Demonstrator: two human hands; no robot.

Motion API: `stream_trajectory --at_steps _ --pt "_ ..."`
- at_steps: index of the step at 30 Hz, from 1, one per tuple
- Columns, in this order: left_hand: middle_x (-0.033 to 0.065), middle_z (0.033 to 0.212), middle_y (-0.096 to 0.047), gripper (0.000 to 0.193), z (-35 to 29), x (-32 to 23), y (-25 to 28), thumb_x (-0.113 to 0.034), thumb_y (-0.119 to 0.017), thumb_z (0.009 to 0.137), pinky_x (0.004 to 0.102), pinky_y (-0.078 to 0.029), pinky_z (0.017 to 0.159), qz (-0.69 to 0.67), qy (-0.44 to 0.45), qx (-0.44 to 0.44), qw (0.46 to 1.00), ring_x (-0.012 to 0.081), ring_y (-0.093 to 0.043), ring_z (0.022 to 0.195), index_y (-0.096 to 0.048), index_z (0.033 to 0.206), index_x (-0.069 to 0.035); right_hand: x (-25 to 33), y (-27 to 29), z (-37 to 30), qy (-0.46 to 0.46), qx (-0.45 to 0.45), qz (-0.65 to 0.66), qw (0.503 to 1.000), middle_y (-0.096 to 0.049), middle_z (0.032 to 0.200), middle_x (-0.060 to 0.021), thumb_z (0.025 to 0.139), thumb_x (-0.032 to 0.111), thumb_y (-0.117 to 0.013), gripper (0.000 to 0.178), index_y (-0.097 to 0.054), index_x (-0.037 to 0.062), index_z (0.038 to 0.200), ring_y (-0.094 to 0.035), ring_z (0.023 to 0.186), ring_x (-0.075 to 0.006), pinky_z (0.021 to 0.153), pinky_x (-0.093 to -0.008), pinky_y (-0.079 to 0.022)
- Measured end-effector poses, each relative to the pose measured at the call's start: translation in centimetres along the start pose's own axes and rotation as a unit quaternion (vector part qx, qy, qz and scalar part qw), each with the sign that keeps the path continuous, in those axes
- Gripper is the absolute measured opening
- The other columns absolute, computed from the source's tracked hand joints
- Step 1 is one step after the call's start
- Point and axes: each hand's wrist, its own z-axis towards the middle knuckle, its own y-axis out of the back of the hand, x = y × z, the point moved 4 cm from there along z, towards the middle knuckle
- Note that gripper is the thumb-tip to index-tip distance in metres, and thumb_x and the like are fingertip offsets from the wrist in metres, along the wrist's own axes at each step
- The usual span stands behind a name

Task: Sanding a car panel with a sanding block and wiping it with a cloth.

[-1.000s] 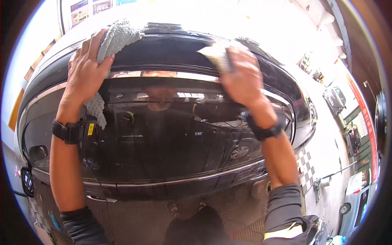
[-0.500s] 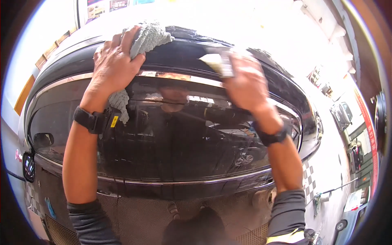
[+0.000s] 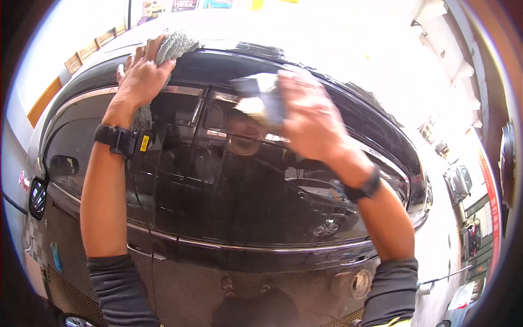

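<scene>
A dark, glossy car (image 3: 261, 196) fills the middle of the view, its side windows facing me. On the roof edge at the upper left, my left hand (image 3: 143, 79) grips a grey fluffy towel (image 3: 178, 44); another part of the towel hangs below the palm. My right hand (image 3: 313, 111) holds a pale, flat block-like pad (image 3: 260, 101), smeared by motion, by the upper window frame right of centre. Exactly what the pad is cannot be made out. Whitish smears mark the roof (image 3: 261, 50) beyond both hands.
The car's side mirror (image 3: 37, 197) sticks out at the far left. A blue item (image 3: 56, 256) lies on the floor at lower left. A round, pale object (image 3: 359, 283) stands near the lower right. Another car (image 3: 458, 179) is farther right, under strong glare.
My right hand has swept left with the pad, down toward the window frame. My left hand and its towel appear farther left. The whole view has shifted slightly.
</scene>
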Motion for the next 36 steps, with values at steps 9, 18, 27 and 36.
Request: stream_trajectory --at_steps 9,18,27,36 --pt "0.0117 0.157 -0.036 0.064 -0.6 2.1 0.1 -0.047 -0.05 0.099 0.0675 -0.014 0.117 -0.029 -0.026 -0.01 0.999 0.0382 -0.031 0.147 -0.024 0.156 -0.035 -4.3 0.3 -2.3 -0.015 0.082 -0.036 0.996 -0.043 0.149 -0.0288 0.087 0.009 -0.059 0.063 -0.041 -0.01 0.144 -0.041 0.141 -0.0385 0.119 -0.0465 -0.031" --pt "0.0135 0.156 -0.039 0.063 2.2 3.0 -3.0 -0.046 -0.051 0.098 0.0593 -0.023 0.117 -0.083 -0.097 -0.065 0.99 0.0395 -0.035 0.144 -0.028 0.156 -0.033 3.2 -3.8 5.5 0.012 -0.042 -0.018 0.999 -0.05 0.144 -0.0255 0.084 0.032 -0.062 0.069 -0.047 -0.0081 0.138 -0.045 0.138 -0.0357 0.117 -0.0443 -0.032" --pt "0.0218 0.152 -0.042 0.062 1.0 3.3 -1.8 -0.036 -0.055 0.099 0.0519 -0.033 0.115 -0.132 -0.069 -0.034 0.988 0.0435 -0.041 0.139 -0.031 0.155 -0.03 -11.3 4.8 -16.3 -0.038 -0.031 -0.037 0.998 -0.047 0.144 -0.025 0.086 0.008 -0.06 0.059 -0.043 -0.0033 0.141 -0.044 0.135 -0.0418 0.113 -0.049 -0.033" --pt "0.0253 0.155 -0.034 0.066 2.4 2.9 -4.0 -0.041 -0.049 0.101 0.0522 -0.028 0.116 0.026 -0.038 -0.078 0.996 0.0469 -0.028 0.145 -0.026 0.157 -0.017 -13.8 5.1 -21.5 -0.142 -0.195 -0.033 0.97 -0.05 0.12 -0.0217 0.075 0.014 -0.071 0.06 -0.049 0.0009 0.129 -0.047 0.111 -0.0412 0.095 -0.0485 -0.039"
